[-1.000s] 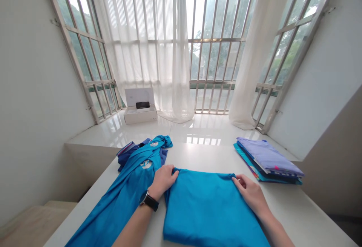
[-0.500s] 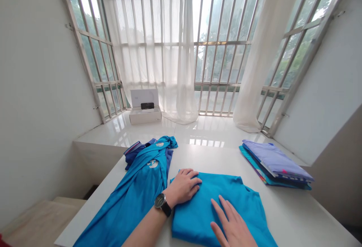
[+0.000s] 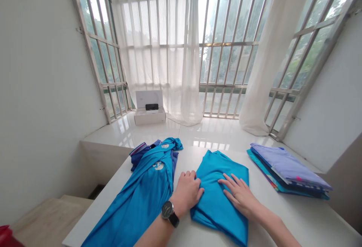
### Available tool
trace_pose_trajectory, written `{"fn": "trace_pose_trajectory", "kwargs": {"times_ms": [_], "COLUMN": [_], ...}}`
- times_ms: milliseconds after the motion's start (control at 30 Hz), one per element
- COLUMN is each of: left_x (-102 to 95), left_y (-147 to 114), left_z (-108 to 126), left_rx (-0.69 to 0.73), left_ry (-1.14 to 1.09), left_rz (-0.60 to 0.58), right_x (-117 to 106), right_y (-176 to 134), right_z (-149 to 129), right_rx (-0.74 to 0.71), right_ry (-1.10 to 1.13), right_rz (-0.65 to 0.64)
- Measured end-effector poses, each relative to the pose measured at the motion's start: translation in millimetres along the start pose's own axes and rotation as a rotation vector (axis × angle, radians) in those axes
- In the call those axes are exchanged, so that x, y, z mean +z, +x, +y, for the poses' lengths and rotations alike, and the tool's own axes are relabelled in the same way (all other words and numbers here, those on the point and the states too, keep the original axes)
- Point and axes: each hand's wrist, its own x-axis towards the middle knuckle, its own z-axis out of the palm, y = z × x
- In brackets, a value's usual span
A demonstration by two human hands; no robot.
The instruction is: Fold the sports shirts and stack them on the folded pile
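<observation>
A bright blue T-shirt [image 3: 217, 209], folded into a rough rectangle, lies on the white table in front of me. My left hand [image 3: 188, 192], with a black-strapped watch [image 3: 167, 210] at the wrist, is at the shirt's left edge. Its fingers are curled, with thumb and index finger closed on the cloth. On the right half of the shirt my right hand [image 3: 237, 194] rests flat with fingers spread. Another blue garment [image 3: 135, 205], with white prints, stretches along the table's left side over darker blue clothes [image 3: 138, 158].
A stack of folded clothes [image 3: 288, 167], lilac on top, lies at the table's right. On the sill behind, an open white box [image 3: 149, 117] holds a black object [image 3: 152, 106]. Sheer curtains [image 3: 186, 69] hang before barred windows. Something red [image 3: 9, 237] shows at the lower left.
The T-shirt has become narrower and its outline has turned. My left hand has gone from flat on it to curled at its left edge; my right hand has moved farther forward across it.
</observation>
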Motion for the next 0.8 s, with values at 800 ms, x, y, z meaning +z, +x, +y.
{"fn": "trace_pose_trajectory", "kwargs": {"times_ms": [800], "left_x": [14.5], "left_y": [-1.2], "left_z": [-18.7], "left_rx": [0.143], "left_ry": [-0.266], "left_rz": [-0.055], "right_x": [19.0], "right_y": [17.9], "right_z": [-13.1], "right_rx": [-0.035], "right_ry": [-0.007], "right_rz": [0.098]}}
